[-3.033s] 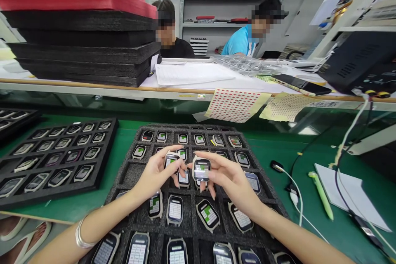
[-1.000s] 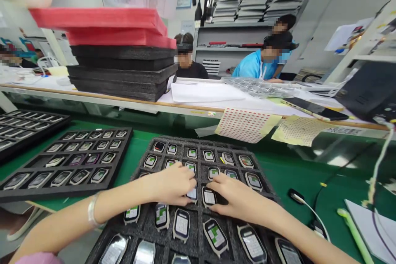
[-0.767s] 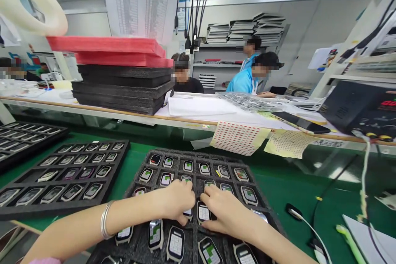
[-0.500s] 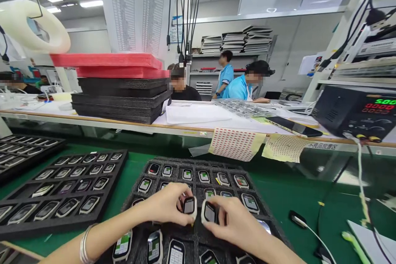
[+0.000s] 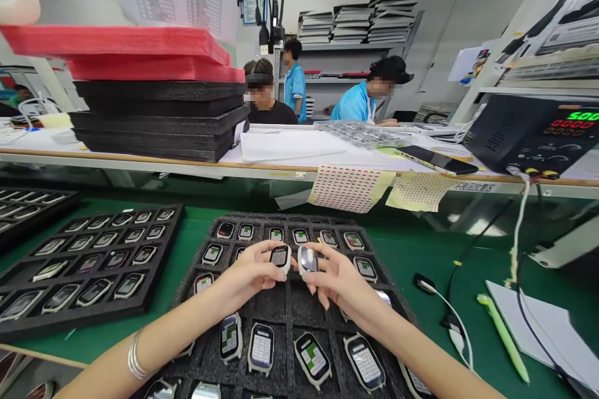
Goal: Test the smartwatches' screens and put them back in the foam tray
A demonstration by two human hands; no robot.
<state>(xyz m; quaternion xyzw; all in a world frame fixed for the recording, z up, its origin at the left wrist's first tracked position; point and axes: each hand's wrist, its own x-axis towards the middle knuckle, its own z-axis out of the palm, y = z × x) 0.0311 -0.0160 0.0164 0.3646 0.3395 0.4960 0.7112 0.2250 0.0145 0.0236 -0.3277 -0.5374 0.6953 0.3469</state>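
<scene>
My left hand pinches a smartwatch body with a pale case, its dark screen showing a light grid. In my right hand is a second smartwatch body, its screen bright with glare. The two watches are held close side by side, slightly apart, over a black foam tray. Several more watches lie in the tray's compartments, many with green and white screens, such as a tilted watch in front of my hands. My forearms hide part of the tray.
To the left lies another foam tray of watches. A shelf runs across behind, bearing stacked red and black foam, a phone and a power supply. Cables, a green pen and paper lie right. Several people are beyond.
My view has tilted down, so more of the near tray shows. Both hands still hold their watches, and the right one's screen has turned to catch the light.
</scene>
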